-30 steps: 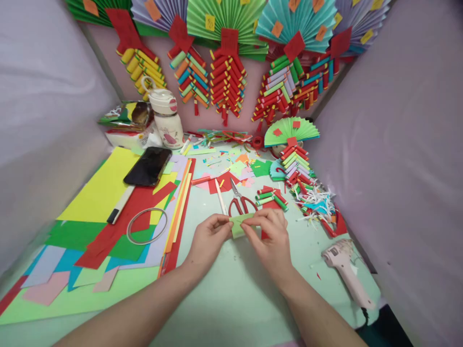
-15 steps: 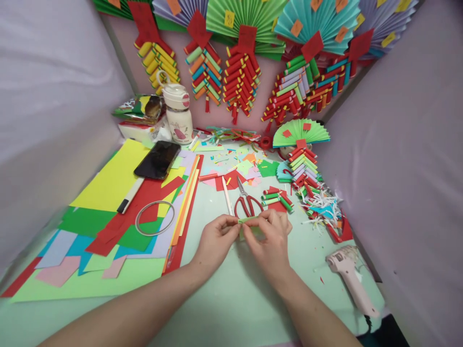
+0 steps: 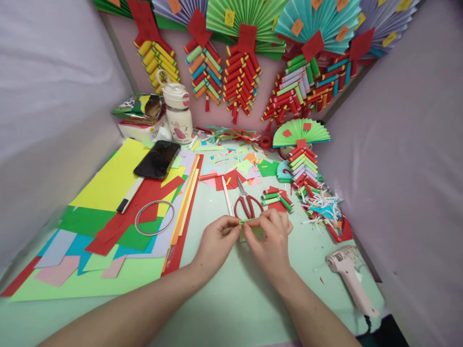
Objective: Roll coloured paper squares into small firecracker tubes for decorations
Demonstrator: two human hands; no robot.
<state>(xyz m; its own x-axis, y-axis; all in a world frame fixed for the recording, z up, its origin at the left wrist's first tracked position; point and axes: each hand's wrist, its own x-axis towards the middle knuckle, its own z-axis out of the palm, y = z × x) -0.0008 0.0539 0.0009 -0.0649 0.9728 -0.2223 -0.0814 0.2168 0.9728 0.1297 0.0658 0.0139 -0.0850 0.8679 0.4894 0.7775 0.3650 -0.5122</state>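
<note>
Both my hands meet over the pale green tabletop [image 3: 231,299] and pinch a small light green paper piece [image 3: 249,221] that is curled into a narrow roll. My left hand [image 3: 216,241] grips its left end with thumb and fingers closed. My right hand [image 3: 270,243] holds the right part, fingertips pressed on the roll's top edge. Just behind the hands lie red-handled scissors [image 3: 246,201] and a thin white stick [image 3: 227,196]. A few finished red and green paper rolls [image 3: 277,197] lie to the right of the scissors.
Coloured paper sheets [image 3: 108,212] cover the left, with a phone [image 3: 157,159], a marker [image 3: 130,195] and a wire ring [image 3: 155,218] on them. A glue gun [image 3: 349,274] lies at the right. A bottle [image 3: 178,113], scraps and paper fan decorations [image 3: 300,144] fill the back.
The flat green paper piece has been rolled tighter into a narrow strip between my fingers. The view shifted slightly; over the last half second the hands barely moved.
</note>
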